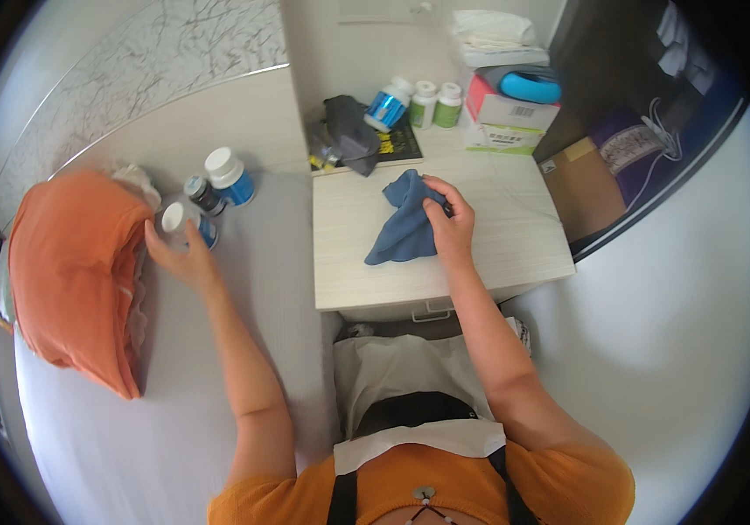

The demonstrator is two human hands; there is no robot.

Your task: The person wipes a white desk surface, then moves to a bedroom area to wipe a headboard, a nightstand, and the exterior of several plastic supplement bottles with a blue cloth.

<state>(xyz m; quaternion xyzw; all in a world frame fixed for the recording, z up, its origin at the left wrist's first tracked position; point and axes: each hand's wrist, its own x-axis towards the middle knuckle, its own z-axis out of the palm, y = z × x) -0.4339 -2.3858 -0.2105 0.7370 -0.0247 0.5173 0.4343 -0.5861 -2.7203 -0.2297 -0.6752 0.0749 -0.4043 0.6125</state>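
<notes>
My right hand (453, 223) is closed on a crumpled blue cloth (403, 232), which hangs over the pale nightstand top. To the left, my left hand (181, 261) is at a white-capped blue bottle (206, 230) on the bed. Its thumb and fingers are spread on either side of the cap, with a gap on the finger side. Just behind that bottle lies a small dark bottle (203, 194). Next to it stands another blue bottle with a white cap (233, 178).
An orange pillow (77, 271) lies left of my left hand on the grey bed sheet (191, 385). At the nightstand's (340, 262) back are a tilted blue bottle (387, 107), two green-labelled bottles (435, 105), a dark pouch (353, 136) and stacked boxes (506, 131).
</notes>
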